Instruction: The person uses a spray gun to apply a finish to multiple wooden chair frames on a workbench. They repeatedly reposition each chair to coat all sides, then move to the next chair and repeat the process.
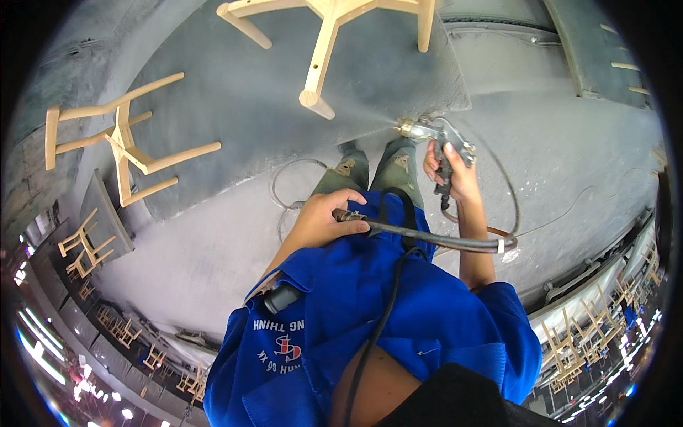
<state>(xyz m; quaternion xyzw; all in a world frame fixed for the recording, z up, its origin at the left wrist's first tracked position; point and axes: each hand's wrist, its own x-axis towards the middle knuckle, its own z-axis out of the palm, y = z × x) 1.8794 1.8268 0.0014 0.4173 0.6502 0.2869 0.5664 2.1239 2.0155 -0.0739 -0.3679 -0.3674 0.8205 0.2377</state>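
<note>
My right hand [454, 171] grips the black handle of a spray gun [427, 131], its brass nozzle turned left. A faint mist leaves the nozzle toward the wooden chair frame [321, 60] at the top, whose pale leg ends near it without touching. In front of my waist, my left hand [324, 219] is wrapped round a dark hose [434, 237] near its taped end. The hose runs right to a white band below my right hand, where a thinner line curves up toward the gun.
Another pale wooden chair frame [124, 139] stands at the left on the grey panel [235, 107]. A thin hose [274, 185] loops on the floor beside my legs. Several more frames [569, 345] line the lower right, with others at the lower left. A dark panel [590, 50] rises at upper right.
</note>
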